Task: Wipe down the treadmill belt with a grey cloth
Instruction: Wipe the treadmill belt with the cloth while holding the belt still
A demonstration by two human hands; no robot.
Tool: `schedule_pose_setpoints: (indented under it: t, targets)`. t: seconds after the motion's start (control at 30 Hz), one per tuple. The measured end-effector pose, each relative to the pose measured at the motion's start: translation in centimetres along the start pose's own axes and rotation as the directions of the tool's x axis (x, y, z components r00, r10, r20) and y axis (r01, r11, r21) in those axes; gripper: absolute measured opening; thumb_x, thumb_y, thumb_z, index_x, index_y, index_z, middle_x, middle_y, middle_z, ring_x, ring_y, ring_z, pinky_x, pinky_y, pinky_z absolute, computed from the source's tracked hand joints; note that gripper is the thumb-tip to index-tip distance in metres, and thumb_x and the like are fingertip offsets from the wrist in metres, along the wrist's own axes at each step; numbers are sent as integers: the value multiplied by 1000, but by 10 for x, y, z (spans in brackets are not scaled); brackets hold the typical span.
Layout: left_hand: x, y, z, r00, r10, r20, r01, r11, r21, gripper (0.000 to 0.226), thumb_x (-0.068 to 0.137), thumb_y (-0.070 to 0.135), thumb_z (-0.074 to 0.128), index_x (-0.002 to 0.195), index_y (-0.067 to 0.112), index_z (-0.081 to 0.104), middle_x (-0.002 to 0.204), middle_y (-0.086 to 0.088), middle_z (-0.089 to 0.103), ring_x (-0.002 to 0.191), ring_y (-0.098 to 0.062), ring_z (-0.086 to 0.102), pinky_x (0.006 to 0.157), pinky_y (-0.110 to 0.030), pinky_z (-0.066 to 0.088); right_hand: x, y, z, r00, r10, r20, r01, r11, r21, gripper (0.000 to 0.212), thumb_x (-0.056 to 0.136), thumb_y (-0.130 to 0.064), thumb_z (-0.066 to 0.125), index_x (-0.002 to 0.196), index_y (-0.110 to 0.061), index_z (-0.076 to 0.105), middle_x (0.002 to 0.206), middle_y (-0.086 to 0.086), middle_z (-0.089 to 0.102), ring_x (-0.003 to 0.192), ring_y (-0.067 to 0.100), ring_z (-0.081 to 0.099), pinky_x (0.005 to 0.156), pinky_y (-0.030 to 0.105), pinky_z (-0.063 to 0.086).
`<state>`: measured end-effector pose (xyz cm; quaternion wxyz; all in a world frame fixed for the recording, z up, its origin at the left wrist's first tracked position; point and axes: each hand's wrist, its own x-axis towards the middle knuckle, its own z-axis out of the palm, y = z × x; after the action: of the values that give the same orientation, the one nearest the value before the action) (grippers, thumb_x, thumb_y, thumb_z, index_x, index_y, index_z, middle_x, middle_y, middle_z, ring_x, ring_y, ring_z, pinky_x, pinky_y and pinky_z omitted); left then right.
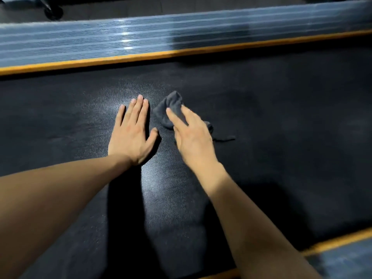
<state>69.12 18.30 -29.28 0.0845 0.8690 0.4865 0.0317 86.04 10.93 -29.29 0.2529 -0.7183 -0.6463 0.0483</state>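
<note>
The black textured treadmill belt (271,121) fills most of the view. A crumpled grey cloth (168,109) lies on it near the middle. My right hand (191,135) lies on the cloth with straight fingers pressing it against the belt; part of the cloth sticks out beyond the fingertips and a thin tail trails to the right. My left hand (132,131) rests flat on the belt just left of the cloth, fingers straight and together, thumb spread.
A ribbed grey side rail (141,37) with an orange strip (181,52) runs along the far edge of the belt. Another orange-edged rail (342,256) sits at the near right corner. Dark floor lies beyond the far rail.
</note>
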Motion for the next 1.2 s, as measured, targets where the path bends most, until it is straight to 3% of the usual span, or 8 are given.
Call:
schedule_pose_setpoints:
  t: [0.27,0.33,0.43,0.57,0.87,0.97,1.07,1.2]
  targets:
    - [1,0,4,1000,-8,-28,8,1000,6,77,97,48,28,161,8,15,171,-9,10,158,-20,5,128,-45,3,-27,114,-70,863,429,-267,-481,860,-171,48,99,-12,47,147,-13,45,148,25,39,133,39,41,111,45,37]
    - [2,-1,4,1000,-6,-25,6,1000,7,77,97,48,28,162,8,14,171,-9,9,158,-20,5,128,-46,2,-26,80,-54,881,370,-295,-430,886,-172,47,95,-12,45,142,-13,50,140,24,48,127,39,46,106,43,37]
    - [2,-3,5,1000,-3,-27,3,1000,8,78,96,48,29,161,8,14,171,-10,10,158,-22,6,128,-45,2,-40,1,-19,960,261,-98,-266,963,-50,46,100,-17,42,145,-21,48,149,13,43,137,25,38,116,31,28]
    - [4,-4,6,1000,13,-26,-13,1000,6,79,94,49,28,161,8,16,171,-10,12,158,-23,9,128,-46,4,-53,-23,-8,998,57,5,-57,997,-59,59,88,-11,61,145,-18,48,146,21,45,134,34,45,110,42,37]
    - [3,-1,7,1000,-6,-31,6,1000,-12,78,96,49,29,161,9,15,171,-9,11,158,-21,7,128,-46,3,-71,94,-75,848,473,-240,-515,842,-161,50,96,-10,48,146,-13,45,146,27,41,131,40,43,109,45,37]
    - [1,0,5,1000,-15,-25,15,1000,-15,77,96,48,28,162,10,15,171,-9,11,158,-20,6,128,-44,1,-80,26,-45,926,332,-178,-360,919,-160,49,88,-7,59,137,-7,55,127,27,55,111,41,55,98,42,40]
    - [3,0,3,1000,-19,-9,18,1000,-22,78,94,49,27,162,11,14,171,-8,10,158,-20,5,128,-43,0,-105,-41,-21,992,123,-15,-124,988,-93,60,86,-8,63,144,-11,48,141,24,48,128,36,47,108,44,38]
    - [3,-1,1,1000,-18,3,18,1000,-25,80,93,51,27,162,12,16,171,-7,11,158,-21,7,128,-43,1,-112,-47,-27,991,95,93,-89,994,-65,65,91,-13,58,151,-23,35,155,13,34,142,26,31,116,38,27]
